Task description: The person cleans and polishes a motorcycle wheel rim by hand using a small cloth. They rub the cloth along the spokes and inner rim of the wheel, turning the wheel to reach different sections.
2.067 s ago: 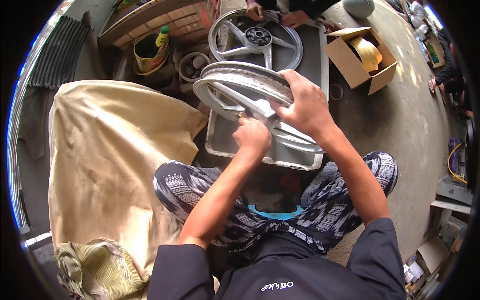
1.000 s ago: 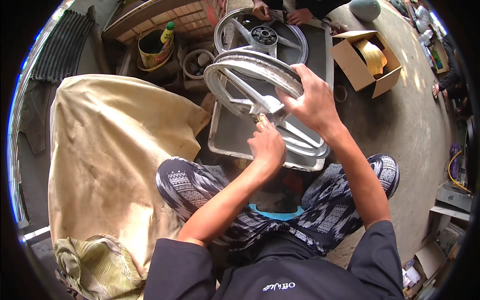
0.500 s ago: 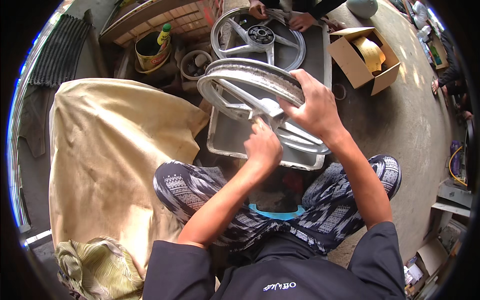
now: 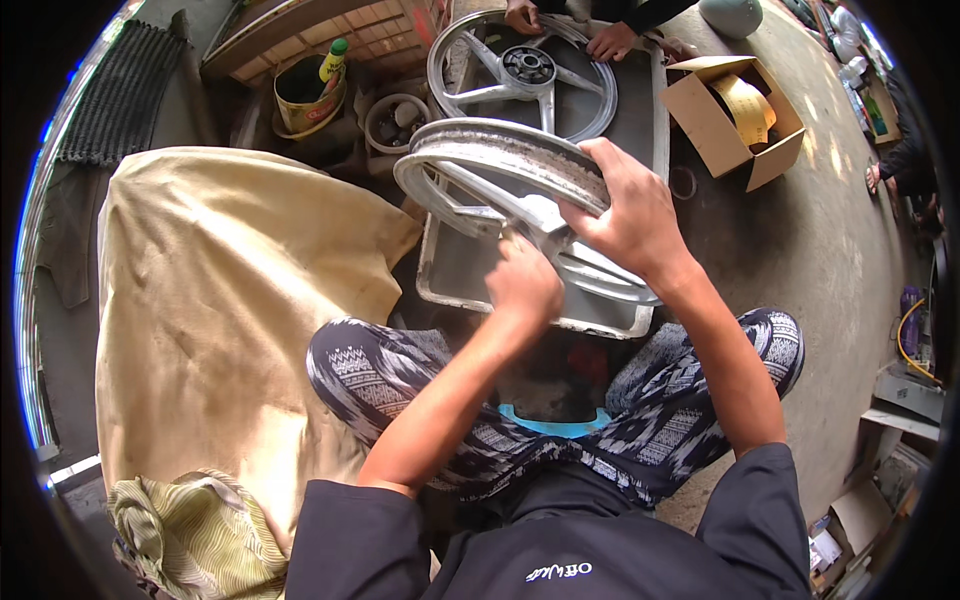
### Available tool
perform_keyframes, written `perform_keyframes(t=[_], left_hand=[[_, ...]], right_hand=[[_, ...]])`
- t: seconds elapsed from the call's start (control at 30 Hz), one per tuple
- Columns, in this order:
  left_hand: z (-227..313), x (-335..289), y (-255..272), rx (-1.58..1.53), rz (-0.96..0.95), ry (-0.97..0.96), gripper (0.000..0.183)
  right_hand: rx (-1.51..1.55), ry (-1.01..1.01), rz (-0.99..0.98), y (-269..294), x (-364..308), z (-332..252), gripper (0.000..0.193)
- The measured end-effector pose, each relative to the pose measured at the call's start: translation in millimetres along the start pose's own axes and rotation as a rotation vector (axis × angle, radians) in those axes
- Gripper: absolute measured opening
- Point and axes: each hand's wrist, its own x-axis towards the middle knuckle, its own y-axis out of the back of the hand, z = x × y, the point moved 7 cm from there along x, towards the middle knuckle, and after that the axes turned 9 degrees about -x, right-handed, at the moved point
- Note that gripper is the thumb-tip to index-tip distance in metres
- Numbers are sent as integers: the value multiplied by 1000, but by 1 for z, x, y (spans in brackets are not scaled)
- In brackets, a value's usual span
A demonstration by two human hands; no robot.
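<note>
A silver alloy motorcycle wheel [image 4: 480, 145] without a tyre is held tilted over a shallow grey tray [image 4: 455, 265]. My right hand [image 4: 635, 215] grips its rim at the upper right, fingers wrapped over the edge. My left hand [image 4: 525, 280] is closed, its fingertips pressed against a spoke near the hub; they are slightly blurred, and whatever they hold is too small to make out. Beyond lies a second alloy wheel [image 4: 548, 105] at the tray's far end. Another person's hands [image 4: 610, 42] touch that wheel's far rim.
A cardboard box [image 4: 700, 110] holding a yellow roll [image 4: 745, 108] stands right of the tray. Left of it are a bucket [image 4: 300, 115] with a green-capped bottle [image 4: 333, 65] and a round pot [image 4: 375, 125]. A tan cloth [image 4: 230, 280] covers something at my left.
My left hand has shifted very slightly at the spoke, still pressed there. My right hand keeps its grip on the rim. The other person's hand has moved a little along the far wheel.
</note>
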Motion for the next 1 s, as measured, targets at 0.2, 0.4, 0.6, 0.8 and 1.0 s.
perform_keyframes(t=[0.2,0.4,0.6,0.8,1.0], left_hand=[[13,-17,3,-58,141,-169,56],[6,1,7,-1,-179,32,62],[-3,22,13,48,-282,95,68],[-7,23,12,-32,-48,-33,59],[-1,15,19,-29,-201,-26,58]], right_hand=[[5,18,-3,0,2,-1,53],[1,12,2,0,6,1,53],[-10,8,-13,0,7,3,55],[6,13,-19,1,9,-4,55],[12,24,-19,2,5,-4,53]])
